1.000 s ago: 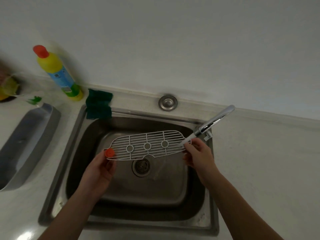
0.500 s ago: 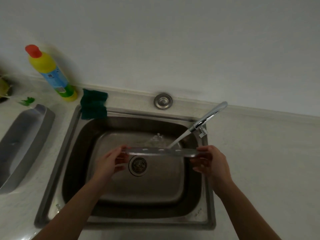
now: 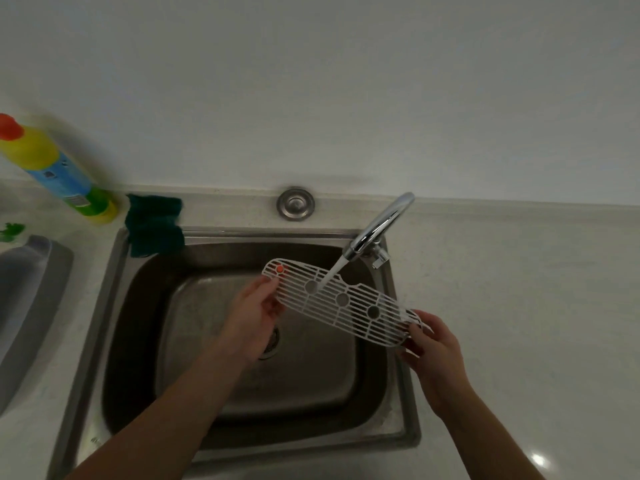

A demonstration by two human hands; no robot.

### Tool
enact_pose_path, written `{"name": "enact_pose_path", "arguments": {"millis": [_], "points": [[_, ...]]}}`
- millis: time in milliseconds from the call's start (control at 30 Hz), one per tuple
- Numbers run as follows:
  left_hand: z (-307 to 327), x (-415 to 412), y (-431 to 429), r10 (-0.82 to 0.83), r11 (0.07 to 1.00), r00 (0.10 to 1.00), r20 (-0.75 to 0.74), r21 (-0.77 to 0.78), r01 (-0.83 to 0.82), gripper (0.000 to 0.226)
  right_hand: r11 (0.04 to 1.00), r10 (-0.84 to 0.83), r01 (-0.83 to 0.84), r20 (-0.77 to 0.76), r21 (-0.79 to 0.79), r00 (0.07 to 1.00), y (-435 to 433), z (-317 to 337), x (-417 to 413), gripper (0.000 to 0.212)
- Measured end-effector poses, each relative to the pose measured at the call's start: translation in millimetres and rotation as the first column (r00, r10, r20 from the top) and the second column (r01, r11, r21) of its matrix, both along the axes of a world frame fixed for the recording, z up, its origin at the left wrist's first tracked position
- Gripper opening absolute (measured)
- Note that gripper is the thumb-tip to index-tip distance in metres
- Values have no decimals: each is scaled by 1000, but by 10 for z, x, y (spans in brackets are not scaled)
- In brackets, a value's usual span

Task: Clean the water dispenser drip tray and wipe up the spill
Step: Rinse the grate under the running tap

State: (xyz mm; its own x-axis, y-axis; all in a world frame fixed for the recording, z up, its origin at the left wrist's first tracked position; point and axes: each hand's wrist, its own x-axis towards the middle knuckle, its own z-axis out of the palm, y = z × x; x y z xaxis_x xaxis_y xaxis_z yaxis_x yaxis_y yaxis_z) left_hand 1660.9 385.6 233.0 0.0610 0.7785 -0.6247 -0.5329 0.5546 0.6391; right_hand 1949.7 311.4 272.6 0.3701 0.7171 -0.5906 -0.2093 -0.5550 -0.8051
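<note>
I rinse the grille [image 3: 343,301] under the tap [image 3: 379,225]; left hand [image 3: 254,315] pinches its ten o'clock end, right hand [image 3: 433,348] its four o'clock end. Light, stiff, likely slippery.

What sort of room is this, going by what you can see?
Most likely a kitchen: a stainless steel sink set in a pale countertop, a chrome tap running water, and a yellow detergent bottle beside a dark green sponge.
</note>
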Motion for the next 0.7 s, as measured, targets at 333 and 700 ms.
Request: {"name": "enact_pose_path", "arguments": {"millis": [333,700], "points": [[-48,57,-156,13,998,997,-79,-52,-17,38,752,577,-590,-139,-292,805,-122,-233,-584,17],[90,-208,151,-482,709,641,-597,164,686,29,792,608,-603,204,-89,768,888,60,-708,38]]}}
